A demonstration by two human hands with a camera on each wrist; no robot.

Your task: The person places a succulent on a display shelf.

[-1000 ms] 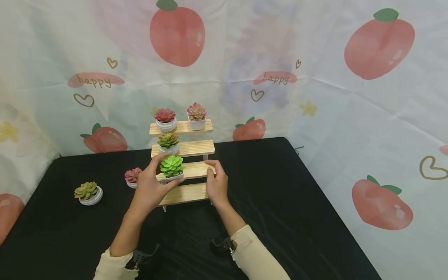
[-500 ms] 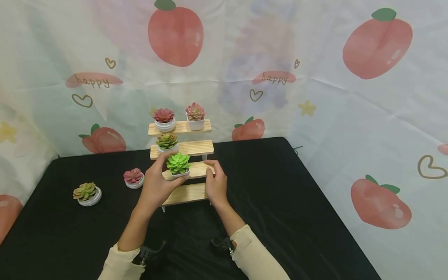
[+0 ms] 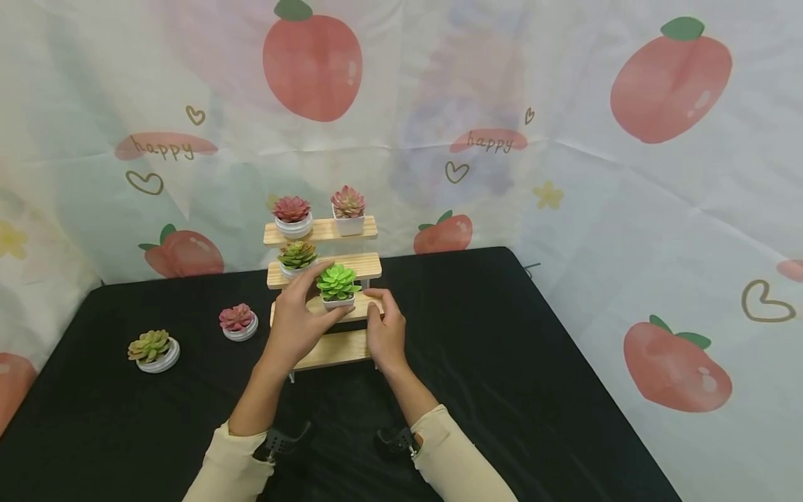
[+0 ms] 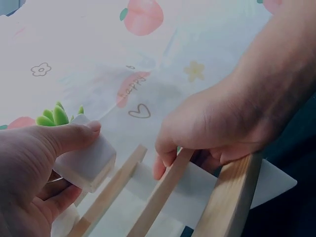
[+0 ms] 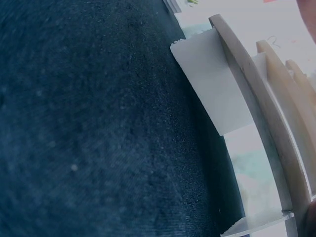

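My left hand [image 3: 300, 324] pinches a bright green succulent [image 3: 339, 281] by its square white pot, between thumb and fingers. In the left wrist view this pot [image 4: 89, 160] is tilted and apart from the wooden slats. In the head view it appears over the third tier of a stepped wooden plant stand [image 3: 332, 350]. The right hand [image 3: 387, 335] grips the right end of the stand near that tier, thumb in front. Most of its fingers are hidden behind the slats in the left wrist view. The right wrist view shows the stand's slats [image 5: 252, 84] and pale side supports.
Two pink succulents [image 3: 292, 215] stand on the top tier. A green-brown succulent [image 3: 297, 256] sits on the second tier at left. On the black tablecloth, left of the stand, are a pink succulent [image 3: 238, 322] and a yellow-green one [image 3: 153, 350]. A printed curtain [image 3: 401, 84] hangs behind.
My left hand has carried the green succulent rightward and slightly up, from the left end of the third tier toward the right. The right hand keeps its grip on the stand.
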